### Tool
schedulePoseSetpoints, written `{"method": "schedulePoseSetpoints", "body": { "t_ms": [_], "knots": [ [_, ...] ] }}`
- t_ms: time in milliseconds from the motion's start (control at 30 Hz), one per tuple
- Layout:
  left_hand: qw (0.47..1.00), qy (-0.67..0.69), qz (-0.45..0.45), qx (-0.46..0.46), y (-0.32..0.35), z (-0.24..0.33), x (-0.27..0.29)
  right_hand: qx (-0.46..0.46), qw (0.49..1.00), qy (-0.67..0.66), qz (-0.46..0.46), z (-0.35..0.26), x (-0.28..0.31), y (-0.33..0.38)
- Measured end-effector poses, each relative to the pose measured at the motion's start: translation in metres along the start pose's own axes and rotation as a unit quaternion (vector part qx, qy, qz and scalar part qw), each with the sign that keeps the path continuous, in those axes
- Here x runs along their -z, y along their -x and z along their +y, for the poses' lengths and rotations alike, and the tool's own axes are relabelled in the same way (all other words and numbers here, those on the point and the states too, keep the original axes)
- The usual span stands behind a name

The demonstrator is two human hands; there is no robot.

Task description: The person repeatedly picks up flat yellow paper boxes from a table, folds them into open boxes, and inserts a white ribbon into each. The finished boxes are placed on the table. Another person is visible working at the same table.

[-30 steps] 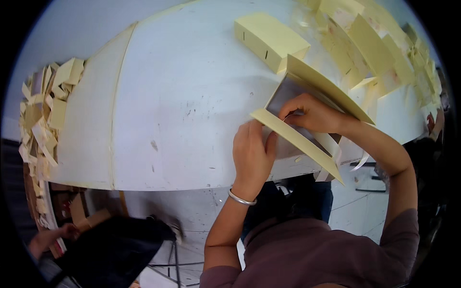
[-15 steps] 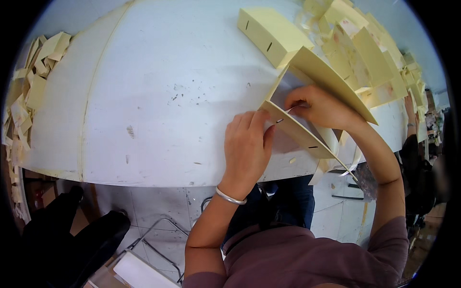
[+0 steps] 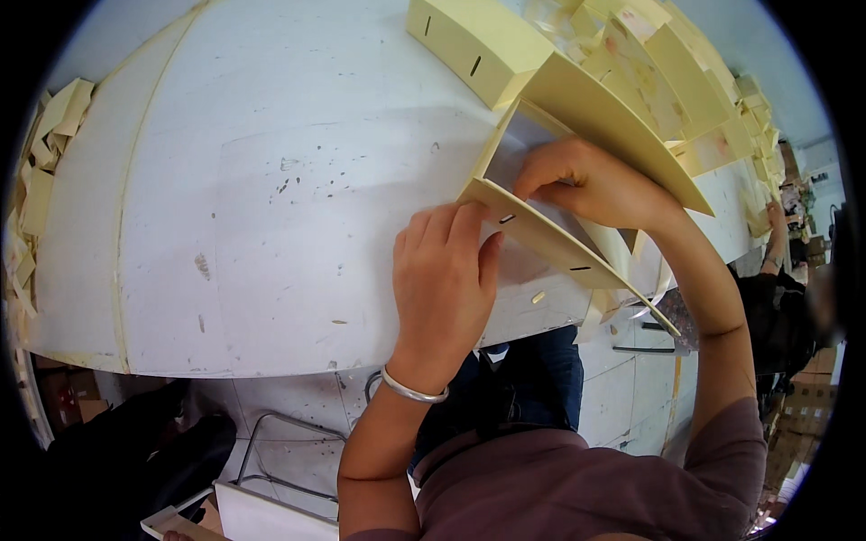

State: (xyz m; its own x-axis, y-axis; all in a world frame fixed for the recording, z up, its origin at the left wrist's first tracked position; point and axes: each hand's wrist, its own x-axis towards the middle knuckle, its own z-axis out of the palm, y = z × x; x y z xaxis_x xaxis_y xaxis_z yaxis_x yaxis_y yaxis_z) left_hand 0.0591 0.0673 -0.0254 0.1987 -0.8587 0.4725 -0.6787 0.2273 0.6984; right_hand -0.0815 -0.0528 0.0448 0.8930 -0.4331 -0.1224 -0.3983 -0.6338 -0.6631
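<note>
A pale yellow box (image 3: 541, 225) with slotted walls stands open on its side of the table in front of me, a broad panel rising at its far side. My left hand (image 3: 442, 279), a silver bangle at its wrist, is closed against the near left corner of the box, beside a slot. Inside the box, my right hand (image 3: 582, 185) has its fingers curled near the inner face of the slotted wall. What those fingers pinch is hidden. Pale ribbon (image 3: 597, 307) hangs at the right end of the box, over the table's edge.
Another slotted yellow box (image 3: 483, 50) lies just beyond. Piled box parts (image 3: 667, 81) crowd the far right, with more at the far left (image 3: 54, 135). A person's arm (image 3: 774, 239) reaches in at right. A metal-framed chair (image 3: 280, 505) stands below the white table (image 3: 271, 234).
My right hand has moved slightly toward the slotted wall, and the pale strip seen at its fingertips no longer shows. My left hand stays at the corner. The whole view has shifted a little.
</note>
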Motion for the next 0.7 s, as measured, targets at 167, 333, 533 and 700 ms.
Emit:
{"method": "schedulePoseSetpoints", "body": {
  "t_ms": [167, 333, 533, 700],
  "knots": [
    [1.0, 0.001, 0.002, -0.005, 0.0, 0.0, 0.0, -0.004, 0.998, -0.05, 0.033, 0.001, -0.005, 0.005],
    [1.0, -0.002, -0.011, 0.004, 0.002, 0.001, -0.002, -0.016, 0.998, -0.055, 0.027, 0.001, -0.008, 0.005],
    [1.0, -0.002, -0.002, -0.004, 0.002, -0.001, -0.002, 0.034, 0.997, 0.07, 0.024, 0.002, -0.007, 0.004],
    [1.0, 0.004, -0.002, -0.003, 0.002, -0.001, -0.001, 0.006, 0.998, -0.031, 0.046, 0.004, -0.014, -0.001]
  ]
}}
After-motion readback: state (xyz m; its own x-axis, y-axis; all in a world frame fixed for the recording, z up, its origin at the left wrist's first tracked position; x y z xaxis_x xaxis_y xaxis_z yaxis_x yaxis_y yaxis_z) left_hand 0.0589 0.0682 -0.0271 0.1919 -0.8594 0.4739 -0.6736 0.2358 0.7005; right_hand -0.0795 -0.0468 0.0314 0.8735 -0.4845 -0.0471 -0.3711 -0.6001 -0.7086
